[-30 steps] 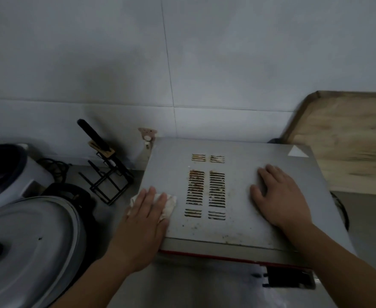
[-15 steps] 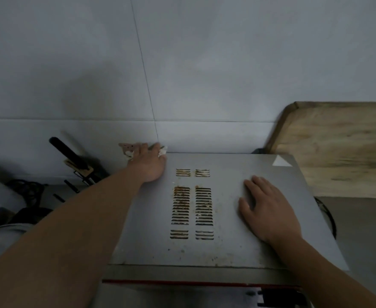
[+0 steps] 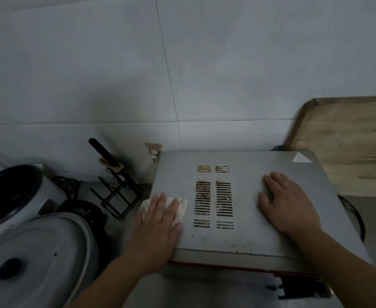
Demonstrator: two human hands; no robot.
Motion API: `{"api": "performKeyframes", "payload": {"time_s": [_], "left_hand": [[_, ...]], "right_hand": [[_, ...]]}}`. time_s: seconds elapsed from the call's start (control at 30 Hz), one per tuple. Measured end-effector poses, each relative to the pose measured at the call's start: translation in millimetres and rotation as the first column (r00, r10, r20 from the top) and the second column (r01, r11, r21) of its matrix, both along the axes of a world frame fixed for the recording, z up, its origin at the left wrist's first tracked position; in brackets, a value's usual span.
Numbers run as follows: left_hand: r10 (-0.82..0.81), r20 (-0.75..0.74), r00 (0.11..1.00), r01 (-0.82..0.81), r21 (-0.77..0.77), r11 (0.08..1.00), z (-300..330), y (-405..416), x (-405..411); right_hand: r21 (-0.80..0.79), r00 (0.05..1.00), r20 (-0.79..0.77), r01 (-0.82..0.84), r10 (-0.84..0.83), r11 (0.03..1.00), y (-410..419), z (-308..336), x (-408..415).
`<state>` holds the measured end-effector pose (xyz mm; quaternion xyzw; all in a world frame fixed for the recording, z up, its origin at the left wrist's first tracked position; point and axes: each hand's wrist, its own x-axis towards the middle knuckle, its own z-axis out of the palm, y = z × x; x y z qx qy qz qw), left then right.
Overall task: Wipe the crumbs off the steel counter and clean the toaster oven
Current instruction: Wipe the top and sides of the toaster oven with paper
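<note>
oven: toaster oven (image 3: pixel 244 210) centre-right on counter, grey top up, long axis left-right
cloth: white cloth (image 3: pixel 180 207) on top's left edge, pinned under left hand (image 3: pixel 158 227), fingers flat
right hand: right hand (image 3: pixel 289 205) flat, bracing, holds nothing
relation: stained vents (image 3: pixel 213 196) just right of cloth (left hand nearer)
writing: none legible; white triangle sticker (image 3: pixel 300 157)

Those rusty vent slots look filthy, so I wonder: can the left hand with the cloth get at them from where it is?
Probably yes: the left hand presses the white cloth right beside the rusty vent slots, nothing between.
</note>
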<state>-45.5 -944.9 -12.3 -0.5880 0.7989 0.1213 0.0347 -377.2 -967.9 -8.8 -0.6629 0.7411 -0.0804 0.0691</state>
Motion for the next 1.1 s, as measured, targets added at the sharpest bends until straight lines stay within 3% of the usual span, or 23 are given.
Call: {"api": "performKeyframes", "payload": {"time_s": [0.07,0.17,0.37,0.53,0.73,0.9,1.1], "left_hand": [[-0.077,0.084,0.993,0.082,-0.056,0.995,-5,43,6],[-0.013,0.125,0.992,0.019,-0.046,0.999,-17,71,10],[-0.029,0.092,0.995,0.03,-0.004,1.0,-14,57,11],[0.058,0.007,0.998,-0.059,0.005,0.998,1,-1,-10],[0.017,0.019,1.0,-0.018,0.052,0.999,1,-101,-55],[0.087,0.012,0.996,-0.088,0.088,0.992,2,-172,-97],[0.044,-0.026,0.999,-0.042,0.086,0.995,4,-168,-96]], "right_hand": [[0.002,1.0,-0.007,-0.002,0.002,1.0,0,0,0],[-0.005,1.0,-0.021,-0.005,0.004,1.0,0,0,0],[0.0,1.0,-0.024,-0.015,0.015,1.0,-1,1,0],[-0.006,1.0,-0.015,-0.012,0.012,1.0,-2,-1,-1],[-0.014,1.0,-0.002,-0.002,0.002,1.0,-3,-3,-2],[-0.025,1.0,0.013,0.004,-0.004,1.0,-3,-5,-3],[-0.026,1.0,0.015,0.004,-0.004,1.0,-3,-7,-4]]}}
